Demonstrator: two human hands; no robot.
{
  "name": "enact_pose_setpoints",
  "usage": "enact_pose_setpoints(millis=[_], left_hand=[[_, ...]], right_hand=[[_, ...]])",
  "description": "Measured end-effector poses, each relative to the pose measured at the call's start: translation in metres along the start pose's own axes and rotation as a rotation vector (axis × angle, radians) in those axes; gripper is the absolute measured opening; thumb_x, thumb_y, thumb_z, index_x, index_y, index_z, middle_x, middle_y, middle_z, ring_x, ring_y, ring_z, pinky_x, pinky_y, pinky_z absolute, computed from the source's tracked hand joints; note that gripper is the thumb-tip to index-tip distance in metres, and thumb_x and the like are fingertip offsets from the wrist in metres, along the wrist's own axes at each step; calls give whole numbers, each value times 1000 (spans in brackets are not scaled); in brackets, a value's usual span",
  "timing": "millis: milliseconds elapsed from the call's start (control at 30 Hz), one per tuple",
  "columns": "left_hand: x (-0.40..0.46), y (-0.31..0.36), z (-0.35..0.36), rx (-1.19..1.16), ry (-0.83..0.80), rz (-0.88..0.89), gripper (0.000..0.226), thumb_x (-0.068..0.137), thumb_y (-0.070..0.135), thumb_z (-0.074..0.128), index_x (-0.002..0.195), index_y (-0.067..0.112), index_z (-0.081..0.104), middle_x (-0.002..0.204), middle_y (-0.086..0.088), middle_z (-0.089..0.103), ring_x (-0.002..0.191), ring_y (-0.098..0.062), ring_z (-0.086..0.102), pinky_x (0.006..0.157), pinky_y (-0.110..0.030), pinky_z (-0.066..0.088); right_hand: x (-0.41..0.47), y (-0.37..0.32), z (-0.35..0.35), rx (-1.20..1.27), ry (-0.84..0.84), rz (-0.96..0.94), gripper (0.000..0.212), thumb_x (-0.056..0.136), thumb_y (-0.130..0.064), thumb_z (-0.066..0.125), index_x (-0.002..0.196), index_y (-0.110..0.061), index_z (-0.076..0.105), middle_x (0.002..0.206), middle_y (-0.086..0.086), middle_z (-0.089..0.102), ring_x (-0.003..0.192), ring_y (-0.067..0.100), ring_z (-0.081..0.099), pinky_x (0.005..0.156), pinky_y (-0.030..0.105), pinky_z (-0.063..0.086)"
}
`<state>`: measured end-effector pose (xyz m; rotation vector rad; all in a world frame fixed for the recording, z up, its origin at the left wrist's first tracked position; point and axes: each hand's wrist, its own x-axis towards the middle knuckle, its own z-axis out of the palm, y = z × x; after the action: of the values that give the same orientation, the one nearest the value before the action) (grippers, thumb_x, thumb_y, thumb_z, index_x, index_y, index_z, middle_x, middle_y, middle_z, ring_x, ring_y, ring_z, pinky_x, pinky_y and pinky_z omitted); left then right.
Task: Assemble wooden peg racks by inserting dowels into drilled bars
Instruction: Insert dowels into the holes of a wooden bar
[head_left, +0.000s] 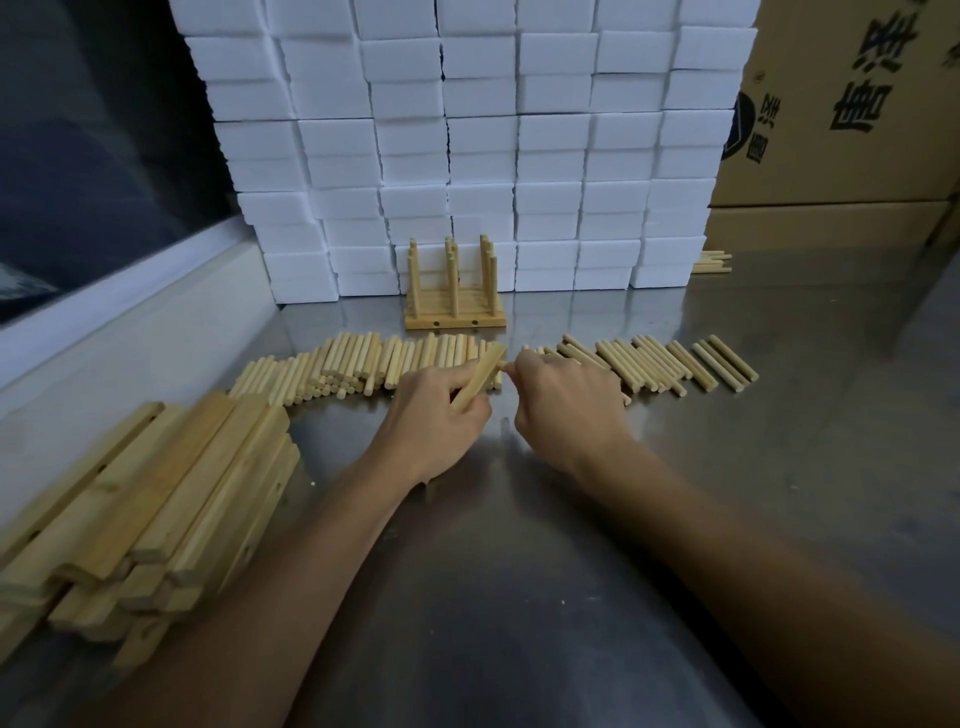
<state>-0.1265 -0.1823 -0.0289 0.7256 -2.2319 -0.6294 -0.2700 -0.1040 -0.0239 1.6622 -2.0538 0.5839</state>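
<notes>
Fingers (457, 382) of the left hand (434, 415) curl round a drilled bar (480, 376); the right hand (563, 400) pinches at the bar's far end, what it pinches being hidden.

Head view: both hands work just in front of a row of loose dowels (363, 364) on a steel table (519, 571). Spare bars (150, 504) are stacked at the left. One finished rack (455, 296) stands upright before stacked white foam blocks (467, 130), beside cardboard cartons (852, 104).

Pale wood dowels (363, 364), white foam blocks (467, 130)
</notes>
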Motion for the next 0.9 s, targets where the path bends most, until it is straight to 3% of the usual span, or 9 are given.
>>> enact_pose_setpoints(millis=[67,167,300,467,533,600,733,800,900], left_hand=[[0,0,0,1,-20,4,26,92,14,60,110,30,72,61,0,56,57,-18,52,46,-17,38],[0,-1,-1,29,-41,4,23,91,15,59,103,30,72,58,9,51,52,-10,48,47,-12,35],[0,0,-2,78,-75,37,26,93,16,58,114,24,71,65,1,57,58,-16,54,50,-25,45],[0,0,-2,87,-69,15,26,93,16,58,114,23,71,66,1,58,59,-18,55,51,-23,41],[1,1,0,37,-65,-33,27,93,16,59,114,27,71,65,5,58,58,-13,55,51,-21,40],[1,2,1,-60,-40,-84,32,92,15,59,117,31,71,60,7,60,51,-7,52,48,-17,40],[2,3,6,-301,-3,-235,35,91,15,62,113,42,67,61,-4,63,40,-10,48,43,-22,43],[2,3,6,-413,23,-333,27,91,14,65,104,37,68,57,2,63,40,-15,49,43,-26,44],[4,1,3,-528,104,-456,19,94,11,61,85,25,70,60,-7,61,41,-19,52,44,-29,45]], right_hand=[[-1,-3,-2,59,-23,35,4,97,-22,51,93,-22,54,65,-3,51,52,20,45,46,28,26],[0,-2,-4,229,-77,114,19,99,-24,49,80,-24,50,67,-2,55,62,21,53,55,31,38],[4,0,-7,501,-176,255,37,103,-25,44,73,-10,60,67,6,60,63,20,54,64,37,48],[6,1,-2,559,-211,297,37,104,-26,43,79,-11,66,62,0,56,56,13,49,57,33,45],[4,1,2,519,-169,268,34,103,-27,45,81,-15,67,64,-4,57,57,11,50,55,28,40],[3,1,4,471,-103,229,33,103,-28,46,83,-14,69,68,-1,63,62,14,56,57,30,45],[1,5,6,448,64,162,43,104,-34,43,68,-15,56,58,-4,52,55,12,48,52,30,34],[0,7,4,508,132,149,50,106,-39,33,75,-12,61,66,0,59,63,16,56,58,35,43],[1,12,0,763,274,270,56,105,-43,26,91,-11,70,74,4,67,71,18,63,66,41,52]])
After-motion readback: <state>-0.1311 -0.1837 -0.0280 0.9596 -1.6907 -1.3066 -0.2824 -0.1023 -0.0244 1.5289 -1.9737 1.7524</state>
